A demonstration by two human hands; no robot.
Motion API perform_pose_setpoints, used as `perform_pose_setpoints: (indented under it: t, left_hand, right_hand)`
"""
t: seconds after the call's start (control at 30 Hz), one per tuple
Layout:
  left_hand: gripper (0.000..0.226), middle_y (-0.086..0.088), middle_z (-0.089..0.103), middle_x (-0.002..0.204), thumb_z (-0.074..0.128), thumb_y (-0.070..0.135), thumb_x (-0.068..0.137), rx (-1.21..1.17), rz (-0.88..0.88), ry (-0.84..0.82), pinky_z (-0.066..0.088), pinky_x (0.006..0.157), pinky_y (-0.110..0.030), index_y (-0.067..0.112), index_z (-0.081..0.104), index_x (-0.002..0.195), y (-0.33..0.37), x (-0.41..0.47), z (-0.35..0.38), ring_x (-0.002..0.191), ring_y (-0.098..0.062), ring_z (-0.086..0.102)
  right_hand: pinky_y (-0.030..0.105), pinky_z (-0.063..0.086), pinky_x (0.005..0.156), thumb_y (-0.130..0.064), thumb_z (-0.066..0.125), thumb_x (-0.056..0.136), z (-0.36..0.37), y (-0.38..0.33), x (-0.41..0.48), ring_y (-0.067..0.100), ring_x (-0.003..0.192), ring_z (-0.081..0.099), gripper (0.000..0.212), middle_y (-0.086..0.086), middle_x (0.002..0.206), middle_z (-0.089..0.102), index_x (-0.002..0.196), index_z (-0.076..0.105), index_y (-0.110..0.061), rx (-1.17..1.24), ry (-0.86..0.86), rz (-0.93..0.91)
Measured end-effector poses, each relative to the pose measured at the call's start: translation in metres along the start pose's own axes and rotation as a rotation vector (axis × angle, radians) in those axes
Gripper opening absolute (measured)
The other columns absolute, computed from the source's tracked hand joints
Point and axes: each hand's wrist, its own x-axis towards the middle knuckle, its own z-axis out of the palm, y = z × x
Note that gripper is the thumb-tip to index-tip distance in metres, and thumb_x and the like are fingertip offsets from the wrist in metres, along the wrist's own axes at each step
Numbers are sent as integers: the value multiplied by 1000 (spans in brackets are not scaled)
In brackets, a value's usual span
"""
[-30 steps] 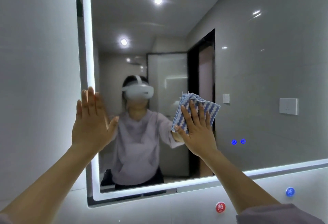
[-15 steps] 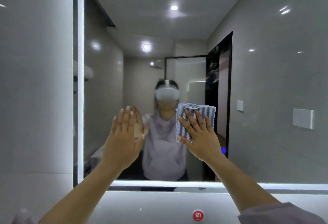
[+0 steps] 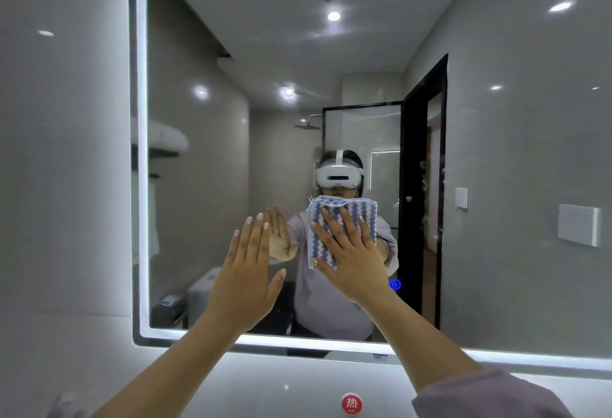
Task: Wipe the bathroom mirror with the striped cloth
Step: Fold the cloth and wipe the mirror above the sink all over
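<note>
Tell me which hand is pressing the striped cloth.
The right hand, fingers spread flat on the striped cloth against the mirror; the left hand is raised open beside it, holding nothing.

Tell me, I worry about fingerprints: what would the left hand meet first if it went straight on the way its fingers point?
Probably bare mirror glass. The left hand points up and forward, apart from its reflection; the cloth lies to its right, off that line. Depth unclear.

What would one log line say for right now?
step: wiping | right hand: presses striped cloth flat on mirror | left hand: open, raised, holds nothing
</note>
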Motion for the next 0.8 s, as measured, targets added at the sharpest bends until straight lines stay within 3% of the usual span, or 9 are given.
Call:
perform_pose_setpoints:
  t: [0.13,0.27,0.47,0.7,0.8]
  left_hand:
    - [80,-8,-18,155,31,51,96,-18,5,0,-6,118,-35,7,-11,147,3,9,0,146,-25,-13]
    - [75,-17,5,156,19,52,90,-31,24,40,7,117,-41,4,0,145,8,17,-4,145,-31,4]
    - [74,-15,-2,156,11,51,90,-5,90,39,6,119,-41,5,-3,145,3,27,-5,145,-32,1]
    - [72,-22,17,154,23,45,94,3,104,88,16,115,-45,-4,17,146,15,42,7,143,-36,18]
    - [79,-19,4,157,19,53,93,10,99,56,7,118,-41,-2,6,148,21,46,23,146,-33,5]
  right_hand:
    - [48,6,116,-55,34,94,-3,-1,0,30,148,13,64,1,159,21,151,26,-25,-8,-18,6]
    - [47,3,117,-55,34,94,-5,-2,-1,30,146,14,64,0,159,20,151,25,-26,-23,-18,12]
    - [49,12,117,-55,36,95,1,8,-2,28,147,16,61,-4,158,21,150,30,-28,-49,-8,-8]
    - [48,7,118,-59,29,95,-6,47,-16,27,148,10,64,-3,160,13,152,22,-30,-147,-71,0]
    - [49,7,119,-61,25,95,-13,72,-27,28,149,7,66,-1,161,10,153,19,-28,-207,-84,5]
